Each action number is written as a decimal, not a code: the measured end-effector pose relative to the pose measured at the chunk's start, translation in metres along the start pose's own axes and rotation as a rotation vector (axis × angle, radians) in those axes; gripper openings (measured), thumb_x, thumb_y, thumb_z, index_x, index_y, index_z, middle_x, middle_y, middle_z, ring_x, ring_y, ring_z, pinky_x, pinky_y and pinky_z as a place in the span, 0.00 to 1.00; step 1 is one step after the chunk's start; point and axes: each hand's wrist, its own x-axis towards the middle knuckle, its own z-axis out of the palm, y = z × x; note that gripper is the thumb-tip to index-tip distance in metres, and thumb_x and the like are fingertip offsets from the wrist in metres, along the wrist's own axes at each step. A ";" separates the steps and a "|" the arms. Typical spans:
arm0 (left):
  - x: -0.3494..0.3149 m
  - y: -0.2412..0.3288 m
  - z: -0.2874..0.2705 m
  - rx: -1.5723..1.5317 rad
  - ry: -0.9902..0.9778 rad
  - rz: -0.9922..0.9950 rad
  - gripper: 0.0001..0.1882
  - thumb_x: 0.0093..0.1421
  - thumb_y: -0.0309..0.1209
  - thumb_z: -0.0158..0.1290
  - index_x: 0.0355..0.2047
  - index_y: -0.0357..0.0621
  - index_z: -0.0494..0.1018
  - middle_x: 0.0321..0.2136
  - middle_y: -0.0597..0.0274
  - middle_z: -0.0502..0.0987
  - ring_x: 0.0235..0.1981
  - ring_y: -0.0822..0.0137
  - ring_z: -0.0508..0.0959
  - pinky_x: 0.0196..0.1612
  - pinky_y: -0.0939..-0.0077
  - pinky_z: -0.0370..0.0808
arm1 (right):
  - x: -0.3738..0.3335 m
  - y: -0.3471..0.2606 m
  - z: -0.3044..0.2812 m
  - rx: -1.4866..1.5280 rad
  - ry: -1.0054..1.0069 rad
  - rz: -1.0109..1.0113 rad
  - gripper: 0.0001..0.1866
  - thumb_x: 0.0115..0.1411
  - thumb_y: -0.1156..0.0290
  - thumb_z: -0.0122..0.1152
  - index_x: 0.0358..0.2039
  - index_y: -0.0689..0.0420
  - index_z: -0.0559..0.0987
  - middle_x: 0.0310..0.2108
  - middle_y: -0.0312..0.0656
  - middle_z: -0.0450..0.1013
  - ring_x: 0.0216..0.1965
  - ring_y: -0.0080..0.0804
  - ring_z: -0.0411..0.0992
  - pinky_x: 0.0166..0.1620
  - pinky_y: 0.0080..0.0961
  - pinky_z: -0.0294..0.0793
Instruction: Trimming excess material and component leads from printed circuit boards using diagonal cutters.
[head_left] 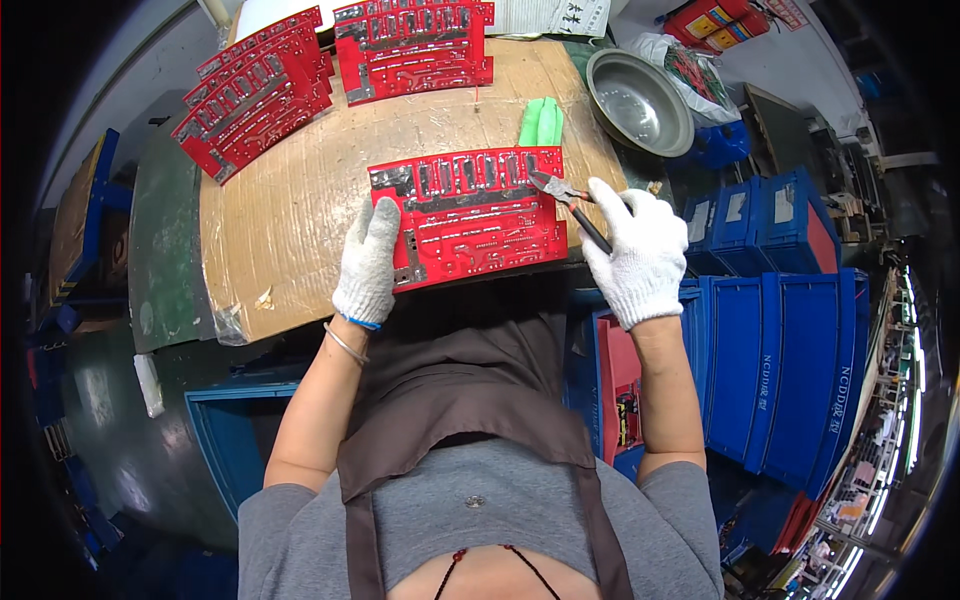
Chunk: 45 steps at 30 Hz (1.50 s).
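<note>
Red and silver, the circuit board [480,215] is pinched at its left edge by the left hand [368,262], beside the table [285,220]. The right hand [640,245] grips cutters [558,190] at the board's upper right; trimming seems in hand, calling next for careful tip placement.

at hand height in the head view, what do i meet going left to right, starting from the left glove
Gloved left hand, red circuit board, pliers, gloved right hand, blue crates.
</note>
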 end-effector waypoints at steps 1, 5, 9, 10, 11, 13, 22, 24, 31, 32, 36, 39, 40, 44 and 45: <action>0.000 0.001 0.001 -0.001 -0.001 0.000 0.29 0.71 0.50 0.53 0.59 0.39 0.71 0.46 0.60 0.80 0.43 0.72 0.82 0.45 0.74 0.82 | 0.002 0.001 0.000 -0.001 0.000 0.000 0.30 0.49 0.62 0.75 0.56 0.43 0.80 0.41 0.39 0.75 0.44 0.41 0.74 0.46 0.39 0.69; 0.000 0.002 0.002 0.002 -0.026 0.001 0.29 0.71 0.51 0.53 0.60 0.39 0.71 0.46 0.61 0.80 0.43 0.72 0.81 0.46 0.74 0.82 | 0.017 0.009 -0.001 -0.023 -0.068 -0.113 0.31 0.47 0.64 0.75 0.56 0.42 0.80 0.41 0.39 0.75 0.43 0.40 0.73 0.46 0.38 0.69; 0.001 -0.001 -0.001 0.010 -0.025 0.014 0.30 0.71 0.51 0.53 0.60 0.39 0.71 0.46 0.60 0.80 0.43 0.72 0.82 0.46 0.74 0.82 | 0.035 0.024 -0.003 -0.029 -0.112 -0.268 0.33 0.45 0.66 0.76 0.55 0.42 0.80 0.42 0.37 0.75 0.43 0.40 0.73 0.46 0.38 0.70; 0.001 -0.001 -0.001 0.011 -0.023 0.015 0.30 0.71 0.51 0.53 0.60 0.39 0.71 0.46 0.60 0.80 0.43 0.72 0.82 0.46 0.74 0.82 | 0.039 0.028 -0.005 -0.015 -0.106 -0.312 0.33 0.44 0.67 0.76 0.55 0.42 0.80 0.40 0.37 0.75 0.41 0.40 0.74 0.44 0.38 0.71; 0.001 0.000 -0.001 0.009 -0.028 0.014 0.30 0.71 0.51 0.53 0.60 0.39 0.71 0.46 0.60 0.80 0.43 0.72 0.82 0.46 0.73 0.82 | 0.042 0.032 -0.003 -0.014 -0.105 -0.313 0.33 0.44 0.67 0.76 0.55 0.42 0.80 0.40 0.37 0.75 0.41 0.40 0.74 0.44 0.38 0.71; 0.001 0.001 0.000 0.008 -0.037 0.011 0.29 0.71 0.51 0.53 0.60 0.39 0.71 0.46 0.60 0.80 0.43 0.71 0.82 0.45 0.73 0.82 | 0.046 0.040 0.004 -0.011 -0.118 -0.360 0.32 0.45 0.67 0.76 0.55 0.43 0.80 0.38 0.37 0.75 0.39 0.40 0.74 0.42 0.37 0.71; 0.000 0.002 -0.002 0.018 -0.021 -0.010 0.29 0.71 0.51 0.53 0.60 0.39 0.70 0.45 0.59 0.81 0.40 0.71 0.83 0.42 0.74 0.83 | 0.011 0.045 0.030 0.402 0.024 0.134 0.20 0.54 0.72 0.71 0.49 0.52 0.82 0.36 0.45 0.77 0.38 0.43 0.78 0.43 0.35 0.78; 0.001 -0.001 -0.003 0.016 -0.005 -0.007 0.29 0.71 0.50 0.52 0.60 0.39 0.70 0.44 0.59 0.80 0.40 0.71 0.83 0.40 0.75 0.84 | 0.003 0.041 0.029 0.319 0.063 0.117 0.22 0.53 0.70 0.72 0.50 0.52 0.82 0.36 0.46 0.77 0.38 0.44 0.78 0.43 0.36 0.78; -0.001 0.003 0.002 -0.005 -0.024 0.007 0.29 0.71 0.50 0.53 0.60 0.39 0.70 0.45 0.59 0.80 0.40 0.71 0.83 0.41 0.75 0.83 | -0.008 0.021 0.020 0.007 0.041 0.085 0.30 0.47 0.65 0.76 0.54 0.47 0.81 0.44 0.40 0.75 0.47 0.42 0.73 0.50 0.42 0.70; 0.000 0.002 0.001 0.000 -0.033 0.014 0.29 0.71 0.50 0.53 0.60 0.39 0.70 0.45 0.59 0.80 0.40 0.71 0.83 0.41 0.75 0.83 | -0.008 0.020 0.018 -0.029 0.040 0.088 0.31 0.47 0.65 0.76 0.55 0.47 0.80 0.44 0.41 0.75 0.47 0.42 0.74 0.49 0.42 0.70; 0.003 -0.003 -0.003 0.020 0.007 0.010 0.29 0.71 0.50 0.53 0.60 0.38 0.70 0.44 0.60 0.80 0.40 0.71 0.83 0.42 0.74 0.83 | -0.009 0.013 0.016 -0.111 -0.032 0.121 0.32 0.47 0.65 0.76 0.56 0.45 0.80 0.43 0.40 0.75 0.47 0.42 0.73 0.49 0.42 0.70; -0.003 0.003 0.001 -0.005 -0.027 0.005 0.29 0.71 0.51 0.53 0.59 0.38 0.71 0.45 0.60 0.80 0.42 0.71 0.82 0.44 0.74 0.82 | -0.012 0.011 0.018 -0.116 -0.043 0.132 0.31 0.48 0.65 0.75 0.56 0.44 0.79 0.41 0.40 0.74 0.45 0.42 0.74 0.47 0.41 0.72; -0.002 0.002 0.002 -0.005 -0.025 0.007 0.29 0.71 0.51 0.53 0.59 0.38 0.71 0.45 0.60 0.80 0.42 0.71 0.82 0.44 0.74 0.82 | -0.012 0.011 0.018 -0.115 -0.041 0.130 0.31 0.48 0.65 0.75 0.56 0.44 0.79 0.41 0.40 0.74 0.45 0.42 0.74 0.47 0.41 0.72; -0.001 -0.002 -0.002 0.031 -0.022 0.047 0.29 0.71 0.51 0.53 0.58 0.39 0.73 0.45 0.61 0.80 0.43 0.72 0.81 0.45 0.74 0.81 | -0.012 0.014 0.022 0.096 -0.135 0.304 0.24 0.55 0.64 0.70 0.53 0.48 0.80 0.39 0.46 0.77 0.41 0.47 0.78 0.44 0.40 0.76; 0.001 -0.003 -0.001 0.030 -0.036 0.074 0.28 0.71 0.51 0.54 0.58 0.39 0.73 0.45 0.61 0.80 0.43 0.73 0.81 0.45 0.74 0.81 | -0.011 0.020 0.024 0.194 -0.146 0.406 0.21 0.57 0.64 0.68 0.52 0.49 0.80 0.38 0.48 0.78 0.40 0.49 0.78 0.44 0.40 0.77</action>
